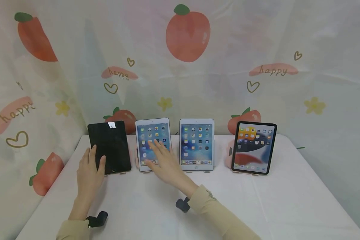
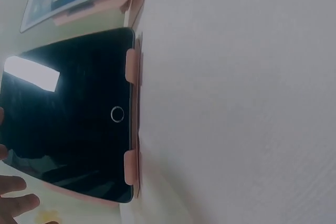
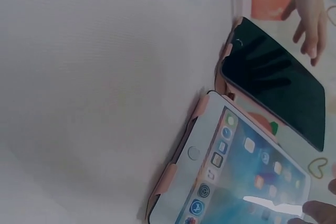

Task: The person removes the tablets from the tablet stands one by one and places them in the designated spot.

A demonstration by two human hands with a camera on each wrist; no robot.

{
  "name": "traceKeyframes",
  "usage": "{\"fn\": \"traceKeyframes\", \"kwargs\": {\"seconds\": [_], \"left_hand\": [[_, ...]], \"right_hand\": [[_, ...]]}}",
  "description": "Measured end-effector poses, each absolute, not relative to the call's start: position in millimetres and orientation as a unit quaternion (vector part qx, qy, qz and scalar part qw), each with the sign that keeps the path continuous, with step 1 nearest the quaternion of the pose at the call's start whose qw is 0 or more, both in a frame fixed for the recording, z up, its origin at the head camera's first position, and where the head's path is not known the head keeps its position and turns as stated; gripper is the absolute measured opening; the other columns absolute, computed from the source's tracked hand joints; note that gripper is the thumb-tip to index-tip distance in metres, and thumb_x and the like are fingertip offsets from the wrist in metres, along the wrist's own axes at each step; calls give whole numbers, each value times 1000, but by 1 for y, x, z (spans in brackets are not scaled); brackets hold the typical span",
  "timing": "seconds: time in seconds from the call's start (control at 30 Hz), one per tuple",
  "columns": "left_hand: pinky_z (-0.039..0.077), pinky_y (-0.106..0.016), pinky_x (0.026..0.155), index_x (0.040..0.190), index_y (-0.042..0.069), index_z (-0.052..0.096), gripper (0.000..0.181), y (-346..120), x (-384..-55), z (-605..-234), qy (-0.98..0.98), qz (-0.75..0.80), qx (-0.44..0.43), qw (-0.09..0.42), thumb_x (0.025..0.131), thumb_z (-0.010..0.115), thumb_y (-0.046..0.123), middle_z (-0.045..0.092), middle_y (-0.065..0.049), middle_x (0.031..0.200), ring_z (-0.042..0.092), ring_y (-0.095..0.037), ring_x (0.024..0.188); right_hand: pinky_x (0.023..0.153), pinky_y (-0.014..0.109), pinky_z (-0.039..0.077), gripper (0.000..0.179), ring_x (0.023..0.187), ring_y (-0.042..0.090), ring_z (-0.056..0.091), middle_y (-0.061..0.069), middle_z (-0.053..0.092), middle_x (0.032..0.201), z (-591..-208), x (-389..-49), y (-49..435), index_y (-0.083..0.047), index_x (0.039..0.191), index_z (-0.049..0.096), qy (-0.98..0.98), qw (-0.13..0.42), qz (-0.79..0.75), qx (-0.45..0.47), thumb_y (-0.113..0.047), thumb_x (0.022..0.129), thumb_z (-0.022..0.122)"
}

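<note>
My left hand [image 1: 90,170] is at the lower left side of a tablet with a dark screen [image 1: 114,143], its fingers extended toward that edge. The right wrist view shows this left hand [image 3: 311,19] off to the side of the screen, with finger shapes mirrored in the glass. My right hand [image 1: 165,163] reaches, fingers spread, in front of a white tablet [image 1: 153,131] whose home screen is lit. Fingers of it [image 3: 320,211] show over the lit screen at the corner of the right wrist view. Neither hand grips anything.
Another white tablet [image 1: 196,140] with a lit screen stands just to the right, and a black-framed lit tablet [image 1: 253,148] farther right. Pink stands [image 2: 131,166] hold the tablets up. A white cloth [image 1: 243,200] covers the table; behind hangs a printed curtain [image 1: 222,93].
</note>
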State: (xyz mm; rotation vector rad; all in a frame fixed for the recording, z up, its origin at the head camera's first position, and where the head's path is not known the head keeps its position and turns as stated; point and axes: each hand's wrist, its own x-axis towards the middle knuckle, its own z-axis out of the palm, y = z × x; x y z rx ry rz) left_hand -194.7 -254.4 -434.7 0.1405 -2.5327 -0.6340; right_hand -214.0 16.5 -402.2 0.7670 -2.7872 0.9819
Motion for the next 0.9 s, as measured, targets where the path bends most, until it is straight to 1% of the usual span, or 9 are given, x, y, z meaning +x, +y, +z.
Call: {"fn": "traceKeyframes", "kwargs": {"seconds": [0.17, 0.27, 0.43, 0.6, 0.73, 0.83, 0.9], "left_hand": [[29, -71, 102, 149, 4, 29, 55, -262, -201, -436, -929, -255, 64, 261, 102, 41, 32, 31, -30, 149, 32, -51, 134], [29, -68, 105, 148, 2, 30, 55, -267, -206, -438, -925, -265, 59, 267, 103, 40, 31, 32, -30, 148, 33, -50, 133], [30, -64, 106, 147, 1, 31, 52, -273, -214, -439, -916, -287, 63, 272, 103, 40, 28, 34, -29, 146, 34, -47, 133], [31, -63, 105, 146, 0, 33, 50, -277, -219, -437, -907, -310, 73, 274, 102, 40, 24, 35, -29, 144, 35, -46, 132], [30, -63, 105, 145, -1, 34, 48, -280, -224, -436, -901, -323, 72, 282, 103, 40, 21, 37, -30, 142, 35, -47, 132], [31, -63, 104, 145, -1, 34, 47, -282, -228, -436, -895, -333, 71, 287, 103, 39, 19, 38, -31, 140, 36, -47, 130], [33, -62, 102, 144, -2, 35, 46, -283, -231, -436, -891, -340, 70, 293, 103, 39, 17, 40, -32, 138, 39, -47, 127]], "right_hand": [[120, 55, 10, 64, 150, 27, 17, 7, 23, 160, -402, -223, 9, -21, 153, 23, -897, 31, 354, 264, -42, 98, 49], [119, 56, 16, 64, 149, 28, 18, 7, 24, 160, -403, -228, 4, -19, 153, 23, -884, 19, 383, 266, -39, 98, 50], [114, 58, 27, 64, 148, 29, 24, 7, 25, 160, -401, -234, -4, -21, 153, 23, -870, -3, 423, 255, -38, 98, 51], [114, 54, 30, 62, 146, 28, 28, 5, 30, 158, -400, -241, -14, -23, 152, 26, -861, -16, 448, 242, -36, 98, 53], [113, 53, 33, 62, 145, 28, 31, 5, 32, 157, -400, -247, -23, -25, 152, 26, -856, -22, 461, 234, -34, 98, 53], [113, 51, 33, 61, 145, 27, 31, 5, 32, 157, -400, -253, -29, -24, 152, 26, -851, -22, 470, 233, -29, 98, 54], [114, 48, 34, 60, 144, 26, 33, 6, 33, 157, -399, -255, -33, -23, 152, 27, -847, -24, 476, 236, -26, 98, 54]]}}
